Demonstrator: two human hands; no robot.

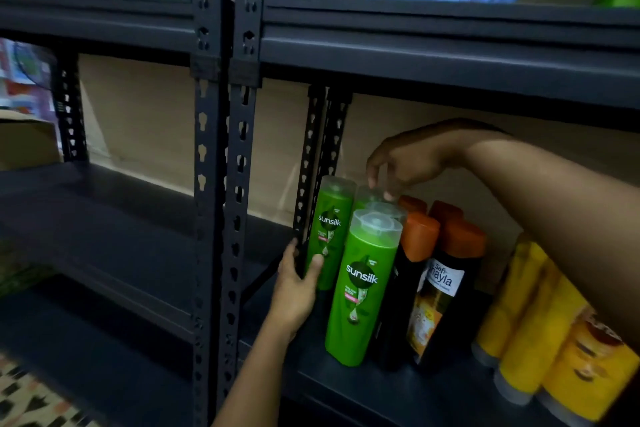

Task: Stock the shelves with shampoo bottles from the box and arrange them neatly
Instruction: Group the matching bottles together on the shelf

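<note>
On a dark metal shelf (398, 388), green plastic Sunsilk shampoo bottles (360, 291) stand at its left edge, against the perforated post (239, 218). The left hand (298, 288) grips the rear bottle's side at 9 o'clock; the right hand (401, 166), fingers curled, touches a half-hidden bottle's cap at 12. Black orange-capped bottles (440, 288) crowd 3 o'clock; the yellow ones (540, 333) are blurred.

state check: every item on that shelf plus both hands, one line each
Front green Sunsilk bottle: upright, cap closed, untouched.
Left green Sunsilk bottle: upright, gripped low by left hand.
Rear green bottle: mostly hidden, cap under the fingertips of right hand.
Black orange-capped bottles: upright, closed.
Yellow bottles: standing in a row, blurred.
</note>
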